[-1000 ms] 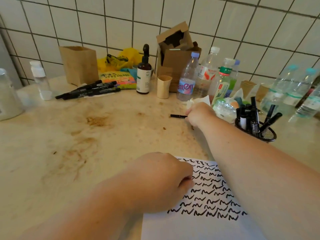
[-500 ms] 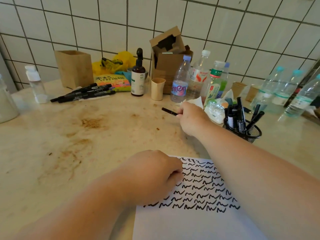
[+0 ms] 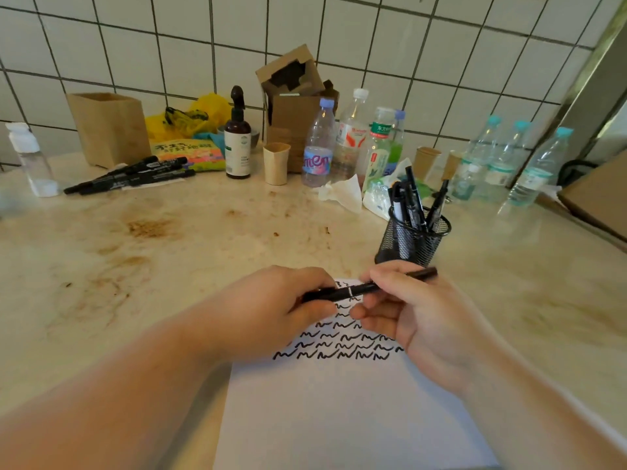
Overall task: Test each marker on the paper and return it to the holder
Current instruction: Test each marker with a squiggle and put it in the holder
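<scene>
1. the marker (image 3: 368, 285) lies level over the top edge of the paper (image 3: 339, 401), just in front of the holder (image 3: 412, 237), held at both ends.
2. the left hand (image 3: 271, 313) has its fingers curled round the cap end; the right hand (image 3: 417, 313) pinches the barrel between thumb and fingers. both grips are closed on the marker.
3. by the look of it the marker is light, stiff and smooth plastic. the cap will likely want a firm straight pull, so take the barrel past the white ring and the cap at its own end.
4. a second ago the right hand was reaching out past the holder's far left side with the marker, and the left hand rested as a fist on the paper. now both have met over the paper, in front of the holder.
5. the loose markers (image 3: 129, 174) stay far left of the holder, on the table (image 3: 169, 266).
</scene>
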